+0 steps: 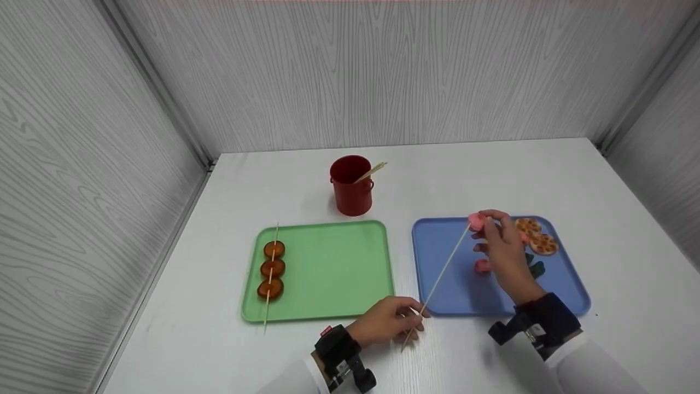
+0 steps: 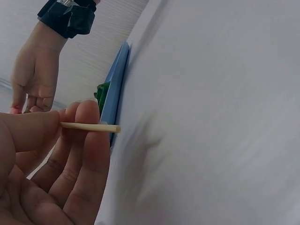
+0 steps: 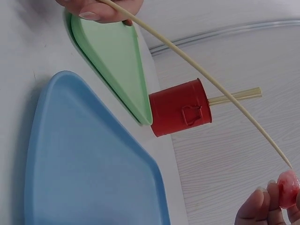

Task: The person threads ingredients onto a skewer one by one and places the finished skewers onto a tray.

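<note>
A thin wooden skewer (image 1: 447, 264) slants up from my left hand (image 1: 387, 322), which pinches it near its lower end between thumb and fingers. In the left wrist view the blunt end of the stick pokes out past the fingertips. My right hand (image 1: 506, 251) holds a small pink ball-like piece (image 1: 476, 221) above the blue tray (image 1: 437, 230). The skewer's pointed tip meets this piece; whether it has gone in I cannot tell. Another pink piece (image 1: 482, 266) lies on the blue tray beneath the right hand, and one more is partly hidden behind it.
On the green tray (image 1: 339, 273) at left lies a skewer with three brown round slices (image 1: 273, 268). A red bucket (image 1: 353, 191) behind holds several skewers (image 1: 374, 171). Round waffle-like pieces (image 1: 542, 244) and green leafy pieces (image 1: 537, 268) sit on the blue tray's right side.
</note>
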The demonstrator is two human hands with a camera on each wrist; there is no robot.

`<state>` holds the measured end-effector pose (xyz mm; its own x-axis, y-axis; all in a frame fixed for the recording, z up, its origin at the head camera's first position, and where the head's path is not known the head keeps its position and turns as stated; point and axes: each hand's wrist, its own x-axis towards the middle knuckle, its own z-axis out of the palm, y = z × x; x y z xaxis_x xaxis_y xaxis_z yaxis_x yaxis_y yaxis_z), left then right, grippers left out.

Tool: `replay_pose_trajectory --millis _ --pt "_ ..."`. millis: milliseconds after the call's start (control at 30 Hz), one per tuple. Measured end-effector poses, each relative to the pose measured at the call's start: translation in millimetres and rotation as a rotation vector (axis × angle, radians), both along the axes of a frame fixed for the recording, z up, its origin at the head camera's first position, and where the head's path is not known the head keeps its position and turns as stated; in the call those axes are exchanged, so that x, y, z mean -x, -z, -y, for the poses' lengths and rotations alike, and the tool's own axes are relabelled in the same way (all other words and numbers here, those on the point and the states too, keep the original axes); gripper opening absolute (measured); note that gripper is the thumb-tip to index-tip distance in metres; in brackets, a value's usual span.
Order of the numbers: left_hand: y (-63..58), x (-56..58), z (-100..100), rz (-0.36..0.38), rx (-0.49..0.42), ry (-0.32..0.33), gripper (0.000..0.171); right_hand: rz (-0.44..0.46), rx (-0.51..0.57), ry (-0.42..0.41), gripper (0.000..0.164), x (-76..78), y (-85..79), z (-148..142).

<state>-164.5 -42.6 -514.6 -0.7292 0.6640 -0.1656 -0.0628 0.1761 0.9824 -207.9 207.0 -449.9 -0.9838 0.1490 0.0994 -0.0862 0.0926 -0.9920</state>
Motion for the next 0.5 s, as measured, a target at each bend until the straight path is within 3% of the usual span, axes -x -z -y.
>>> replay_pose_trajectory --millis 267,500 --pt "-0.3 -0.6 0.3 0.017 0.003 -0.002 0.017 0.003 0.015 -0.002 0.038 0.4 -1.2 1.7" --pt "0.4 -0.6 1.2 0.005 -0.017 0.012 0.017 -0.03 0.131 -0.057 0.032 -1.1 -1.4 2.8"
